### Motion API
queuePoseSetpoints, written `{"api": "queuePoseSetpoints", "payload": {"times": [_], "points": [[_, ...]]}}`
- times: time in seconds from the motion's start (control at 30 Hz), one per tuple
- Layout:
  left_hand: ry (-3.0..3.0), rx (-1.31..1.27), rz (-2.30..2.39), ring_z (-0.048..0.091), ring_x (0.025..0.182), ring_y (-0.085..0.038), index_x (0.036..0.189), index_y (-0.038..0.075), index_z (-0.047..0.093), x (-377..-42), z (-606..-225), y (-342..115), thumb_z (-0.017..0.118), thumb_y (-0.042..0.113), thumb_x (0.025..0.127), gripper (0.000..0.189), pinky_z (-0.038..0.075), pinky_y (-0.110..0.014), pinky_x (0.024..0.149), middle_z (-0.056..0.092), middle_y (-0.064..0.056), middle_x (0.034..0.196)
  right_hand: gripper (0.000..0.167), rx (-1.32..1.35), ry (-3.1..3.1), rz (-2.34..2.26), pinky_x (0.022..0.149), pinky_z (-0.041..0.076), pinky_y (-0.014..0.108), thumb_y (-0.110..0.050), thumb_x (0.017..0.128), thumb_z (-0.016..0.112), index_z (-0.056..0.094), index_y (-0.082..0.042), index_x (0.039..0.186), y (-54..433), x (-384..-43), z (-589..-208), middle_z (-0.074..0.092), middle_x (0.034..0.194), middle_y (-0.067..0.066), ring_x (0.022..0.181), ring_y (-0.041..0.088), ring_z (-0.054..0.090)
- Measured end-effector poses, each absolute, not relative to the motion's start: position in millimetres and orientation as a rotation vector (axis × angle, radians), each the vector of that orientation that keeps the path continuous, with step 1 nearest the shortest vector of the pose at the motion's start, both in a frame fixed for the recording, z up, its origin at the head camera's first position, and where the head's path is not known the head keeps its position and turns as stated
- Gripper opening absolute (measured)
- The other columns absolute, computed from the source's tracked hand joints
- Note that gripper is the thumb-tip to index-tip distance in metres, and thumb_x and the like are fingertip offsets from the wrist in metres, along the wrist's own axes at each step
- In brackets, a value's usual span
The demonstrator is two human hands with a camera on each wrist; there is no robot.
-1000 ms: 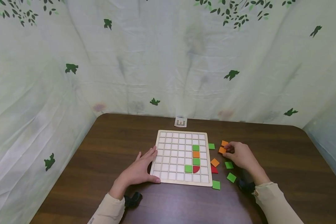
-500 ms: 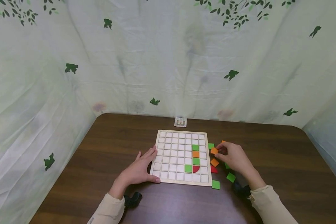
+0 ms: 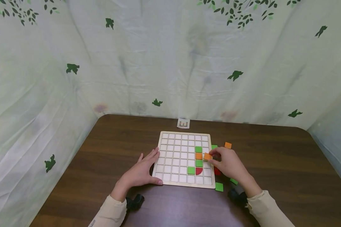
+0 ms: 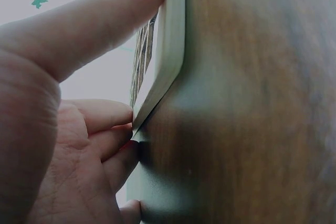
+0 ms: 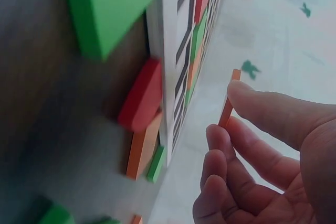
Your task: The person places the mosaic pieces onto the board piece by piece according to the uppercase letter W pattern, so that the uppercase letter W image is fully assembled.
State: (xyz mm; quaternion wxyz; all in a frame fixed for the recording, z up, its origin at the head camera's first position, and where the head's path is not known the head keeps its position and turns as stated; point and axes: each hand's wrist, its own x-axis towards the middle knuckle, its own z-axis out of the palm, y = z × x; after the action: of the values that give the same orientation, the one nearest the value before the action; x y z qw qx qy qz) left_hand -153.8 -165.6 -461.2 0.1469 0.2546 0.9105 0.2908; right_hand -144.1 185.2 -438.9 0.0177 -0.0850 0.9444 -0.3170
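Soft light leaves a faint sheen on the tabletop (image 3: 176,205) in front of the board (image 3: 176,155); wrist views are partly blurred.

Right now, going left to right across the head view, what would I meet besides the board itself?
Left hand, paper card, red quarter-circle, held orange tile, right hand. Others overlap, so I left them out.

Left hand (image 3: 140,172) against gridded board (image 3: 176,155), orange tile (image 3: 207,156) in right hand (image 3: 229,162).

Dk brn wood table (image 3: 284,154) w/ rounded far corners; pale curtain (image 3: 164,63) hangs beyond far edge & along left, w/ grn bird prints (image 3: 235,75), leafy sprigs (image 3: 231,12) up top.
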Motion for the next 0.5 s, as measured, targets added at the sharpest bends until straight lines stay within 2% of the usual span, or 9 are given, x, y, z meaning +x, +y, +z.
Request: {"api": "queuePoseSetpoints", "payload": {"times": [0.2,0.5], "points": [[2.622,0.733,0.838,0.012,0.154,-0.027,0.158,-0.001,0.023,-154,-462,-166,0.087,0.045,0.076,0.114,0.001,-0.062,0.119,0.010,-0.012,0.168,0.025,-0.299,2.928,-0.978,0.072,0.052,0.031,-0.016,0.084,0.083,0.075,-0.008,0.106,174,-142,-443,0.068,0.094,-0.001,0.082,0.016,0.057],[2.633,0.734,0.826,0.012,0.154,-0.026,0.158,-0.001,0.023,-155,-463,-166,0.087,0.047,0.076,0.115,0.001,-0.062,0.119,0.010,-0.011,0.168,0.018,-0.391,2.927,-0.987,0.077,0.052,0.035,-0.013,0.084,0.081,0.076,-0.011,0.102,156,-139,-446,0.070,0.095,-0.004,0.087,0.015,0.060]]}}
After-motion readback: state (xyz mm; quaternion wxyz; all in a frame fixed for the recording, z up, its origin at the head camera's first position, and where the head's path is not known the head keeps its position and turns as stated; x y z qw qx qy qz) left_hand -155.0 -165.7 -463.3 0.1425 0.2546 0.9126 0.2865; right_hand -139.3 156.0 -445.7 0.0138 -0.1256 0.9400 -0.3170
